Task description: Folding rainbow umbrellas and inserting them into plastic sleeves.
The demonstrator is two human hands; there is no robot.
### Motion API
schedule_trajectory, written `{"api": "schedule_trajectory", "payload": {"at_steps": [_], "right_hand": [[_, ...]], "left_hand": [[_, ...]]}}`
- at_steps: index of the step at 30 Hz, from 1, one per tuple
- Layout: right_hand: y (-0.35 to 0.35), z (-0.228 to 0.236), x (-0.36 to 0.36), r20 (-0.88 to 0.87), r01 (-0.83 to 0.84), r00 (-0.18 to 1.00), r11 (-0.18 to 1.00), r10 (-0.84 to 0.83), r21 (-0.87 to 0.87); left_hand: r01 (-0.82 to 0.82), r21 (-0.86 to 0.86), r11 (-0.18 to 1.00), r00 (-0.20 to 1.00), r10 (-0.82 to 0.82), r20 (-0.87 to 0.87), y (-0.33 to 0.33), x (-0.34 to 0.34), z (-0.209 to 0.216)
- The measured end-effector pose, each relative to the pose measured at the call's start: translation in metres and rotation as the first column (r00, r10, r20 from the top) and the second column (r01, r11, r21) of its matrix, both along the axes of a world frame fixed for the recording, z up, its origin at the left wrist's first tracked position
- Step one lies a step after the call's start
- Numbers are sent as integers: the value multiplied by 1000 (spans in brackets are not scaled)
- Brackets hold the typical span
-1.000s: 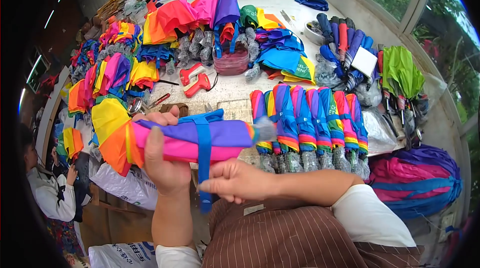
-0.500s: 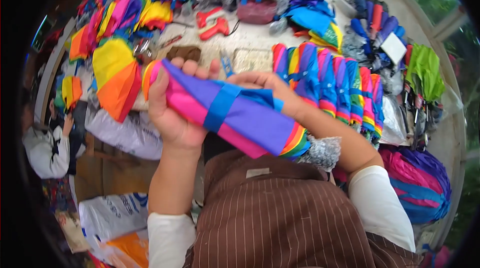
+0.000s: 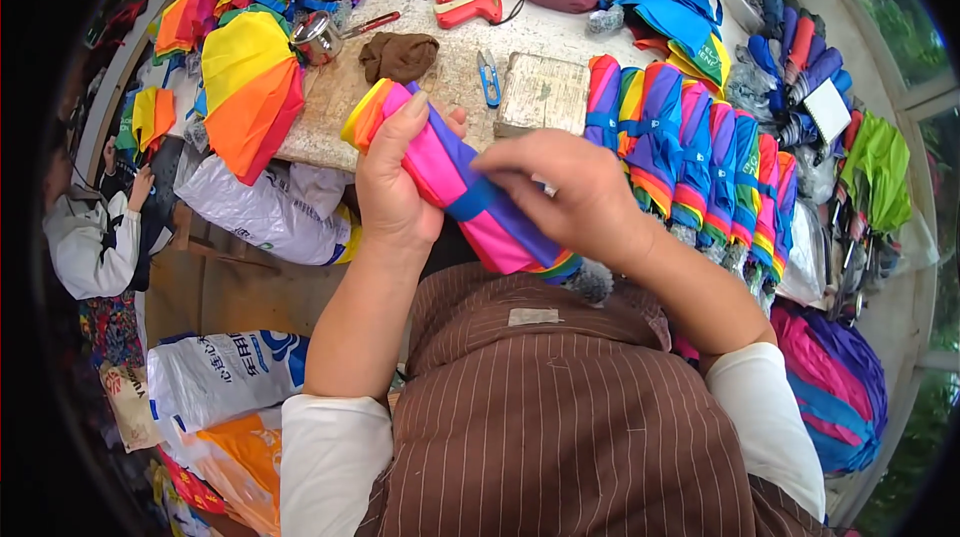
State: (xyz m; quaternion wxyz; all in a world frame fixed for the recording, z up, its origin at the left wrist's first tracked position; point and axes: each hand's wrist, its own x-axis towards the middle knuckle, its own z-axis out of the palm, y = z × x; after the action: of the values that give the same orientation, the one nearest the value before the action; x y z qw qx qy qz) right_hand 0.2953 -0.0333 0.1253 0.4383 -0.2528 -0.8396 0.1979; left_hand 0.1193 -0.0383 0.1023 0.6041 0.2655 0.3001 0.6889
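Observation:
A rolled rainbow umbrella (image 3: 430, 169), mostly pink and purple on the visible side, lies slantwise in front of my apron. Its upper left end is in my left hand (image 3: 395, 187), thumb along the top and fingers wrapped round it. A blue strap (image 3: 470, 203) circles the roll at its middle. My right hand (image 3: 580, 192) is over the lower half, its curled fingers against the fabric beside the strap; the fingertips are partly hidden. The grey-wrapped handle end (image 3: 591, 282) sticks out below my right hand.
On the worktable (image 3: 300, 127) are a brown cloth (image 3: 398, 57), blue thread snips (image 3: 488, 79), a whitish block (image 3: 543, 95) and red-and-white tools (image 3: 468, 9). Strapped rainbow umbrellas (image 3: 690, 152) line the right; a loose yellow-orange one (image 3: 250, 87) hangs at left. Another person (image 3: 100, 247) works far left.
My right hand has come from behind the umbrella to its front, over the lower half. The roll looks narrower, its strap closer around it, and it has turned more steeply downward.

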Motion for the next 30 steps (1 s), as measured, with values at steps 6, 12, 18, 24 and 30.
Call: {"api": "schedule_trajectory", "payload": {"at_steps": [6, 12, 18, 24, 30], "right_hand": [[-2, 45, 30, 281, -167, 944, 985, 171, -41], [24, 39, 25, 139, -291, 912, 849, 385, -441], [39, 42, 55, -97, -129, 991, 743, 87, -657], [99, -14, 116, 399, 716, 646, 698, -651, -19], [117, -63, 111, 612, 680, 432, 685, -663, 263]], "left_hand": [[-83, 21, 996, 996, 83, 25, 6, 0, 10], [220, 544, 810, 970, -238, -37, 6, 28, 62], [220, 180, 959, 975, -223, -4, 85, 39, 86], [245, 70, 967, 954, -227, -195, 104, 55, 43], [329, -98, 939, 924, -342, -170, 92, 68, 10]]}}
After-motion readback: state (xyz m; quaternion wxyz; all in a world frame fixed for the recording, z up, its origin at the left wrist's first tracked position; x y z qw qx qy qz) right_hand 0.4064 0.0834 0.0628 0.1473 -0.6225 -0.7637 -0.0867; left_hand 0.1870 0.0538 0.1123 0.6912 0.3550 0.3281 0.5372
